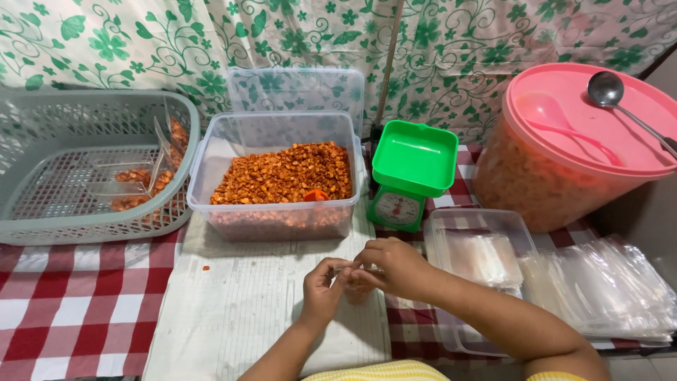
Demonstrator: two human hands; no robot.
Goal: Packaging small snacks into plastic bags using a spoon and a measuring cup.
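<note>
My left hand [323,283] and my right hand [390,267] meet over a sheet of white paper [240,303] on the table. Together they pinch a small clear plastic bag [357,279] by its top edge; the bag hangs between the fingers and is hard to make out. Just beyond the hands stands a clear plastic tub [276,176] of orange-red crunchy snack pieces, with an orange scoop [315,195] lying in it.
A green kitchen scale [411,173] stands right of the tub. A grey basket [84,166] at left holds several filled bags. At right are a pink-lidded bucket [571,144] with a ladle [620,102], a clear lid [479,247] and stacked empty bags [599,286].
</note>
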